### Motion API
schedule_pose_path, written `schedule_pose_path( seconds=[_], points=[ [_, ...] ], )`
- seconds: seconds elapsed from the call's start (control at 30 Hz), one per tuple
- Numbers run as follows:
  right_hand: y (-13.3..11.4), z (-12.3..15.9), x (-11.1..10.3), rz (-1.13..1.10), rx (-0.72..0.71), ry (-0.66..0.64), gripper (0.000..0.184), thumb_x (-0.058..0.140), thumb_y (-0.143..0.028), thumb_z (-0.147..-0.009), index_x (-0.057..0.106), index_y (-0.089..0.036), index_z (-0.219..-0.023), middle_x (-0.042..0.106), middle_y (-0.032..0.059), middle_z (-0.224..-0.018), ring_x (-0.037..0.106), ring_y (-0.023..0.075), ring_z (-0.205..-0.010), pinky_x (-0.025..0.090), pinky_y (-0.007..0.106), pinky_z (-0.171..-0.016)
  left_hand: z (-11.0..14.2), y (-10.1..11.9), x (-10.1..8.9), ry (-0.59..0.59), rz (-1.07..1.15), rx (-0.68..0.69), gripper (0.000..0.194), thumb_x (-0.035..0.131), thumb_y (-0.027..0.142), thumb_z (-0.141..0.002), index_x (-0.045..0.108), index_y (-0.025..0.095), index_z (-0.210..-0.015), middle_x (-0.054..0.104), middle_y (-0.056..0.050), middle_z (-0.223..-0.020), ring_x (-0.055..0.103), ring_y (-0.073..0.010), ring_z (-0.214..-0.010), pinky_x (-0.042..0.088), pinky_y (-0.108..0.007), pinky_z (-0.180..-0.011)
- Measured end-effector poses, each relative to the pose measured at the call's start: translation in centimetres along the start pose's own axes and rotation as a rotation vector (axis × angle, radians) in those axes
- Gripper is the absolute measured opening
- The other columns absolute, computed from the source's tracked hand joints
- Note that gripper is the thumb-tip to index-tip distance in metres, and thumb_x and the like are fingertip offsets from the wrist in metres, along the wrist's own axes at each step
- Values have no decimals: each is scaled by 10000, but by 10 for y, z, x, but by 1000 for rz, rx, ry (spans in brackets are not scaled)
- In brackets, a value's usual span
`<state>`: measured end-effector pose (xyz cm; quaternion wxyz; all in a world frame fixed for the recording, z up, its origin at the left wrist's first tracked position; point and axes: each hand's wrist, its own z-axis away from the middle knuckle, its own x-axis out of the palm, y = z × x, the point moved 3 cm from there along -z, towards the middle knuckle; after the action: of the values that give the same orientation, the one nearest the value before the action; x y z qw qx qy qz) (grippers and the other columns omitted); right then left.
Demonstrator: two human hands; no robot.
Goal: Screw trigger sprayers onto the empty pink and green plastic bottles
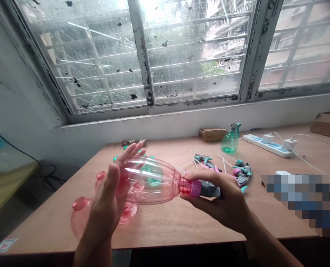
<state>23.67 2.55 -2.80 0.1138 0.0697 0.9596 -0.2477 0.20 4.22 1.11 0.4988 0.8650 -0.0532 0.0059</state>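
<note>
Currently holds pink bottle (156, 178) sideways above table (192, 230), steadying base (123, 181) with spread left grip (106, 200), pinching purple collar (195, 188) in right grip (228, 193). Looks light, slick, likely to dent at belly (151, 191); best held by stiffer neck (184, 185).

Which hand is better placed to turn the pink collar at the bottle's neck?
The right hand, I'd judge: its fingers and thumb sit around the pink collar, while the left hand lies open against the bottle at its base end.
</note>
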Motion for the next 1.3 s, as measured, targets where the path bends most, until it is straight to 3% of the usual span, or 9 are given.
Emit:
schedule_pose_path(
  seconds=[0.17,0.27,0.37,0.53,0.7,0.87,1.07,1.2,1.3],
  points=[
    [7,0,6,-356,392,17,303,896,-242,-812,699,-246,-1042,706,-29,-820,682,138,-674,587,221,-587,5,8,5,14,-163,248,518,461,611,-1012,637,331,-1411,553,-40,-1568,422,-361,-1503,380,-556,-1231],
    [13,0,10,-702,622,0,300,901,-262,-810,698,-214,-1026,715,-25,-817,715,141,-676,673,281,-645,10,12,10,37,-212,463,531,516,610,-980,640,332,-1416,571,-26,-1553,445,-375,-1483,357,-550,-1240],
    [19,0,13,-877,762,-33,346,918,-278,-794,682,-192,-1031,723,-35,-724,712,142,-631,707,356,-660,15,14,16,75,-261,603,553,534,657,-945,639,374,-1408,577,13,-1547,440,-386,-1478,365,-560,-1220],
    [21,1,14,-947,754,-47,338,907,-257,-816,676,-187,-1052,733,-36,-691,716,133,-623,711,346,-653,17,14,20,95,-296,657,543,484,693,-958,621,428,-1412,556,63,-1563,422,-363,-1493,355,-549,-1227],
    [10,0,8,-797,586,66,275,912,-196,-802,731,-213,-1009,745,-31,-815,740,125,-674,692,256,-653,13,11,17,123,-299,717,603,365,758,-967,599,445,-1426,571,72,-1549,450,-338,-1486,348,-528,-1241],
    [2,0,5,-714,481,71,256,892,-157,-815,739,-233,-1006,753,-29,-786,728,120,-632,615,181,-566,13,12,16,94,-286,712,590,365,755,-970,597,455,-1422,560,99,-1554,461,-319,-1480,356,-499,-1253],
    [0,2,9,-761,571,28,310,932,-165,-757,729,-210,-988,728,-23,-795,731,130,-631,625,187,-550,17,18,17,164,-203,691,548,425,712,-976,662,410,-1366,636,70,-1479,497,-342,-1452,357,-540,-1260],
    [6,3,13,-918,731,-126,320,924,-227,-769,718,-178,-1008,723,-1,-833,741,160,-686,710,324,-640,27,20,14,206,-270,771,434,498,598,-981,716,401,-1300,698,69,-1397,578,-346,-1370,410,-561,-1227],
    [13,5,17,-1002,809,-214,304,884,-251,-826,684,-179,-1044,741,-14,-775,765,168,-643,710,346,-641,34,18,7,280,-328,756,397,536,627,-945,751,434,-1218,711,77,-1369,587,-372,-1353,409,-620,-1207]
  ],
)
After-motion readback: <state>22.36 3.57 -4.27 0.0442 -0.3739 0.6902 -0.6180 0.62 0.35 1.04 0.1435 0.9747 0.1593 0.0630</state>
